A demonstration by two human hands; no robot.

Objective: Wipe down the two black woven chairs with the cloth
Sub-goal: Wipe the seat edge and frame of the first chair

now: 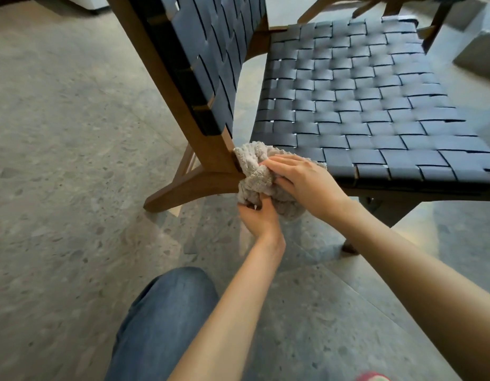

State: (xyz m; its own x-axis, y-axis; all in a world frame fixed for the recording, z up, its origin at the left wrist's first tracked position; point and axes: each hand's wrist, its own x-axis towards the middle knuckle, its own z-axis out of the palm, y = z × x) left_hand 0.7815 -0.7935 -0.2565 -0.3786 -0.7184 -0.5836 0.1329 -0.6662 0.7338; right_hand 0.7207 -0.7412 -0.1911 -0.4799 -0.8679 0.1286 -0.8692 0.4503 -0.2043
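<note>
A grey speckled stone floor (59, 160) fills most of the view. On it stands a chair (348, 92) with a seat of wide black woven straps. Its backrest (210, 50), woven of the same straps, leans up and away at the left. Both are set in a brown wooden frame (205, 144), whose curved foot rests on the floor.

Low in the view is a bent knee in blue jeans (166, 312). Two bare forearms reach forward from the bottom edge toward the near corner of the seat.

The cloth (254, 174), pale beige and fluffy, is bunched up at that corner. It touches the wooden frame where the backrest meets the seat, and its upper edge lies on the black straps.

The right hand (307, 182) lies over the top of the cloth, its fingers curled into the folds. The left hand (259, 218) grips the bunch from below, fingers curled up into it.
</note>
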